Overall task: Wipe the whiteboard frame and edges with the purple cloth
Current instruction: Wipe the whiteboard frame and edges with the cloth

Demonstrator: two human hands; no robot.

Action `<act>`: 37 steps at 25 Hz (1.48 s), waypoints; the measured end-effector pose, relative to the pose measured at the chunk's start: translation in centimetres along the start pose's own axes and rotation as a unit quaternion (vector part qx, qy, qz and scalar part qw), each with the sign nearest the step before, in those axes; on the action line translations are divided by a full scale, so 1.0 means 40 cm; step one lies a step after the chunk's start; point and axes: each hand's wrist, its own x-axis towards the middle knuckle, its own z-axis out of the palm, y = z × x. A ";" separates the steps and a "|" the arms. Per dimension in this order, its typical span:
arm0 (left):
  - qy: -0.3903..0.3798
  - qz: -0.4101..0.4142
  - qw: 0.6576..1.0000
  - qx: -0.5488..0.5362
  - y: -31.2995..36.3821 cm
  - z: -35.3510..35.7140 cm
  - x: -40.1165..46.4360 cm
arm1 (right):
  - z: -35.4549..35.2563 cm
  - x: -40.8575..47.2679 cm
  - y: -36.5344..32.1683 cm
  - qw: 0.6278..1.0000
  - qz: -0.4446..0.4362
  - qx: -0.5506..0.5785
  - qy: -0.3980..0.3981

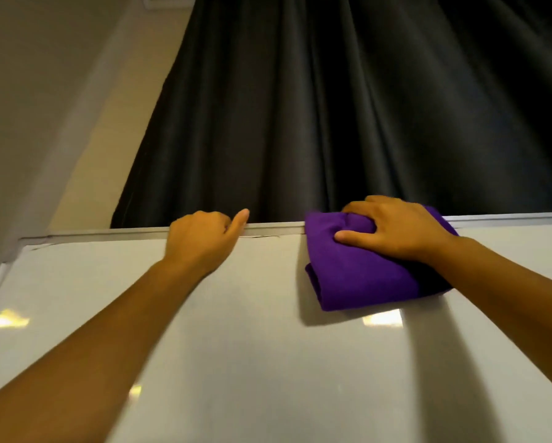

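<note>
The whiteboard (236, 330) fills the lower half of the head view, its grey metal top frame (274, 227) running left to right. My right hand (396, 231) presses the folded purple cloth (357, 276) over the top frame, fingers curled behind the edge and thumb on the cloth's front. The cloth hangs down over the board's face. My left hand (204, 241) grips the top frame to the left of the cloth, fingers hooked over the back and thumb lying along the rail.
A dark pleated curtain (348, 107) hangs right behind the board. A beige wall (44, 91) stands at the left. The board's top left corner (28, 244) and left frame edge are in view.
</note>
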 end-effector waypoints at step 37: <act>0.004 -0.038 0.999 0.029 0.687 0.116 -0.041 | -0.195 -0.310 0.724 0.998 0.062 0.016 0.003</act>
